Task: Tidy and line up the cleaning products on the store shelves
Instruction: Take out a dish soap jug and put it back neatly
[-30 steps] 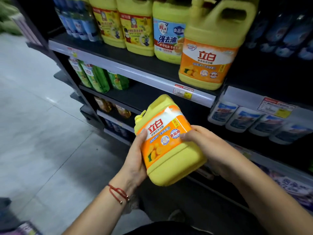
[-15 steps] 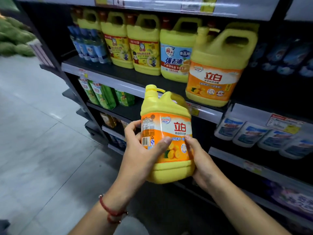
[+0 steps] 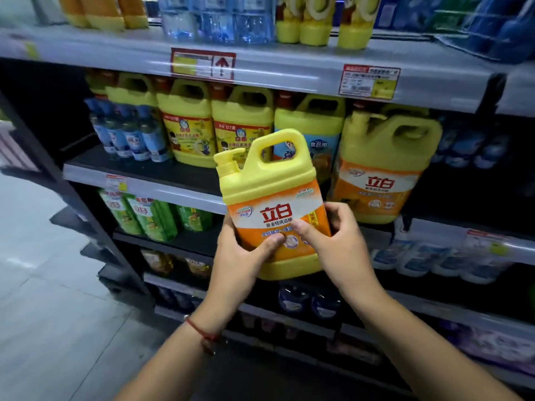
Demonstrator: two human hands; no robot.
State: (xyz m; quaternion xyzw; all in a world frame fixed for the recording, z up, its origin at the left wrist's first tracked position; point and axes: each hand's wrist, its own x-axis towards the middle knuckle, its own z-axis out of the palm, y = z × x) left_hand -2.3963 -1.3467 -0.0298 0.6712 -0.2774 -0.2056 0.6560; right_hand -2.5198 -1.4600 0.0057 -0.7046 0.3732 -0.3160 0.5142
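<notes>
From the head camera, both hands are hugging a yellow soap jug [image 3: 272, 204], held upright in the air in front of the shelf [image 3: 139, 180]. The left hand [image 3: 240, 256] is squeezing its seven o'clock side and the right hand [image 3: 335, 244] its four o'clock side, thumbs pressing the orange label. A matching jug [image 3: 382, 169] is sitting at two o'clock, maybe touching it; things are blurry.

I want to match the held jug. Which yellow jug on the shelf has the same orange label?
The rightmost jug in the row, just behind the held jug. The other jugs carry yellow or blue labels; only it has the orange one.
</notes>
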